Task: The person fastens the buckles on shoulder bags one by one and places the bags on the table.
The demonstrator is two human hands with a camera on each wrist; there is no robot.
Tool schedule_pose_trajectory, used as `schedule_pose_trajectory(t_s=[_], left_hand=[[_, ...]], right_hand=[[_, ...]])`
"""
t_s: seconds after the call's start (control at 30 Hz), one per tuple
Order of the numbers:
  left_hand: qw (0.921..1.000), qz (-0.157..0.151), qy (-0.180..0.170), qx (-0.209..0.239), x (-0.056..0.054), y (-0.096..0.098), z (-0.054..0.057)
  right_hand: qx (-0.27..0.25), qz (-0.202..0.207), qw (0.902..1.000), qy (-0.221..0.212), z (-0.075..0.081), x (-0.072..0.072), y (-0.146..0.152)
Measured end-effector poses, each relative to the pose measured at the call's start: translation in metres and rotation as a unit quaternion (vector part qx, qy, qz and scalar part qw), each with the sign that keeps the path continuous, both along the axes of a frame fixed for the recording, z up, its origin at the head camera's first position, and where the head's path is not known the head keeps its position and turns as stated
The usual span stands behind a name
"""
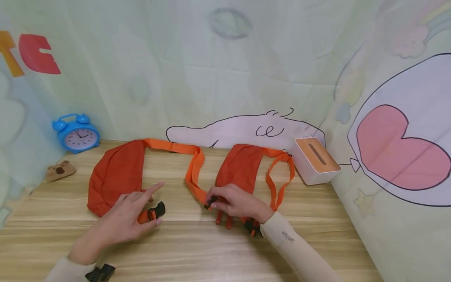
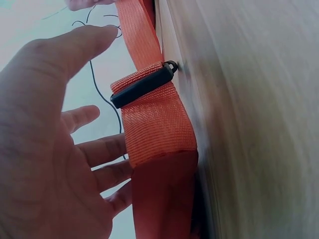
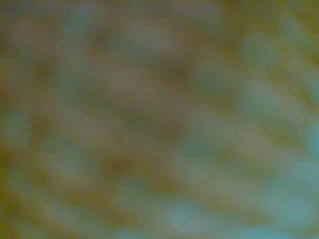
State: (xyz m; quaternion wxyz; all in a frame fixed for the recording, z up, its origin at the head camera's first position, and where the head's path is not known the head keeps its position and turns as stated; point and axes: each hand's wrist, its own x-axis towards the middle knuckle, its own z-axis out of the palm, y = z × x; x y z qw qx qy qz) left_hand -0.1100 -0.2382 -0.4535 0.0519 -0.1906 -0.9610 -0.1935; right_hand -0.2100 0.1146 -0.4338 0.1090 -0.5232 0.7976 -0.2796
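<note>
A larger red waist bag (image 1: 118,176) lies at the left, its orange strap (image 1: 193,168) running across to my right hand (image 1: 237,201). The fingers of that hand pinch the black buckle (image 1: 210,202) at the strap's end. My left hand (image 1: 123,219) is spread beside the larger bag, index finger extended, around the short strap with a black buckle end (image 1: 157,210). In the left wrist view, this left hand (image 2: 45,144) has its fingertips right at the edge of the orange webbing (image 2: 157,124). The right wrist view is only a blur.
A smaller red waist bag (image 1: 243,166) with a looped orange strap (image 1: 282,176) lies behind my right hand. A white tissue box (image 1: 315,160) with a wooden-look lid stands at the back right. At the left are a blue alarm clock (image 1: 79,135) and a brown bear-face item (image 1: 60,171).
</note>
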Motion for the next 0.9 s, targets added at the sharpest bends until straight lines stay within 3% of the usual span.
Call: schedule_pose_trajectory(t_s=[0.4,0.9], left_hand=[[0.9995,-0.020,-0.003,0.024,-0.001,-0.001,-0.001],[0.9995,-0.032,0.004,0.000,0.000,-0.003,0.003]], right_hand=[[0.034,0.005,0.9994,0.003,0.014,-0.002,-0.013],[0.065,0.030,0.9974,-0.006,0.034,-0.015,-0.029]])
